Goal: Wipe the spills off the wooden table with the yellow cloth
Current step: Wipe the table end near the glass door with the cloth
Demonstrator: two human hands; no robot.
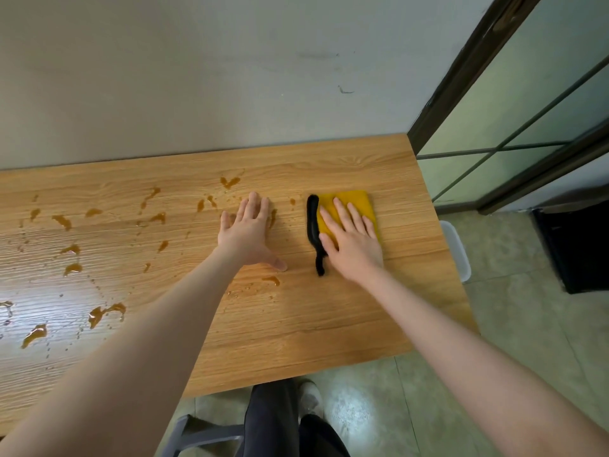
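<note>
The right hand (354,239) lies flat on the yellow cloth (354,206), fingers straight and spread; its grip is released and presses the cloth down without curling around it. The cloth rests on the wooden surface (329,324) near the far right corner, well clear of the right edge. A black strip (313,225) runs along the cloth's left side and trails toward the near edge, just beside the right thumb.

The left hand (248,230) lies palm down on the bare surface to the left of the cloth, apart from it, with fingers straight and thumb extended to the right; its grip is released and holds nothing.

Amber spills (99,313) are scattered across the left and middle of the surface as separate puddles and droplets. Several small ones lie around the left hand, and one sits just near of its thumb. A white bin (456,249) stands on the floor beside the right edge.
</note>
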